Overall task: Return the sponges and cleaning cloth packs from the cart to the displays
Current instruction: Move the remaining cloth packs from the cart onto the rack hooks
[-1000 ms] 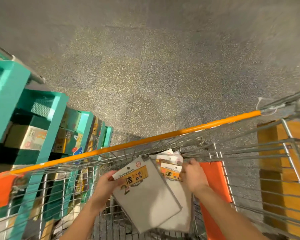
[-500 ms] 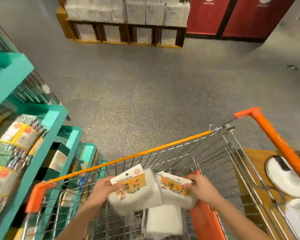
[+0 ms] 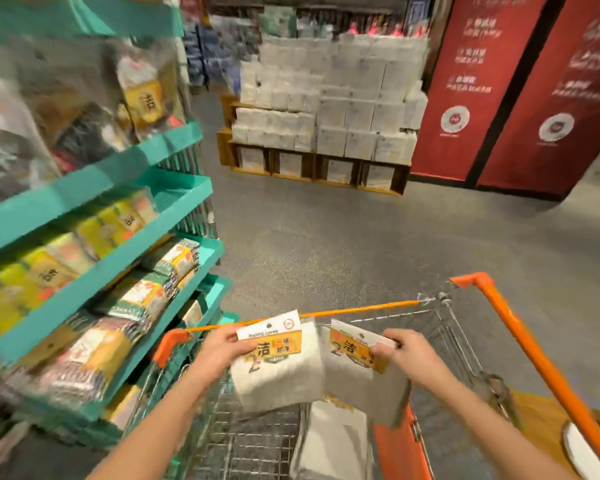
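Over cart (image 3: 534, 356), left hand (image 3: 219, 351) grips left pack (image 3: 278, 375); right hand (image 3: 407, 355), right pack (image 3: 357, 379).

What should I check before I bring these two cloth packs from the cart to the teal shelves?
1. Left hand grips the left pack at its card: ok.
2. Right hand pinches the right pack at its card: ok.
3. Both packs lifted out of the cart: cannot tell; they hang over the basket.
4. Matching place on the teal shelves: cannot tell; the goods there are blurred.
5. Cart emptied: not ok; a white pack lies inside.
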Demonstrator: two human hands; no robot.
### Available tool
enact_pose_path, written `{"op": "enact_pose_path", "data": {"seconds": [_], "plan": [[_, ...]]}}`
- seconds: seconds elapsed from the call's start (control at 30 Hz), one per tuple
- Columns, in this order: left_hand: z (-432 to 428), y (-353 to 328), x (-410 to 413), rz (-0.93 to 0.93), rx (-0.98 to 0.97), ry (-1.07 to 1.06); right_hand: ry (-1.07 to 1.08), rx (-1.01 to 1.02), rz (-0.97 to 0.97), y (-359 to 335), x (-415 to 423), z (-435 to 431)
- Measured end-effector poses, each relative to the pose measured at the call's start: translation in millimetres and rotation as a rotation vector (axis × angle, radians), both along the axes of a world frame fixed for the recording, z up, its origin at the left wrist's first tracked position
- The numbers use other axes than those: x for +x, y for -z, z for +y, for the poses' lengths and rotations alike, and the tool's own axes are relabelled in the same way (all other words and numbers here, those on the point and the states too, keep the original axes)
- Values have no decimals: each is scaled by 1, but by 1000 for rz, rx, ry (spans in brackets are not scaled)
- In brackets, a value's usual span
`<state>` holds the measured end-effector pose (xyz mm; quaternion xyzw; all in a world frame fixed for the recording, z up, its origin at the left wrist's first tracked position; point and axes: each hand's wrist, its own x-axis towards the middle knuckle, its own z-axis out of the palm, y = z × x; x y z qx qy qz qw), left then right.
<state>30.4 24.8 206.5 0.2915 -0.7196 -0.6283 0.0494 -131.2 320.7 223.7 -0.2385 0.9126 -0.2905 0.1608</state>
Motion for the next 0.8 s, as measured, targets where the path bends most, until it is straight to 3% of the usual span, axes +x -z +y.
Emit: {"op": "enact_pose_path", "data": {"seconds": [0.33,0.8], "plan": [[-17,-75,164,167,-20,-288,-257,-108,100,-105,107,-78],[-197,-154,474,262,-210,-739,-689,-258,-85,-156,325,-365]]}}
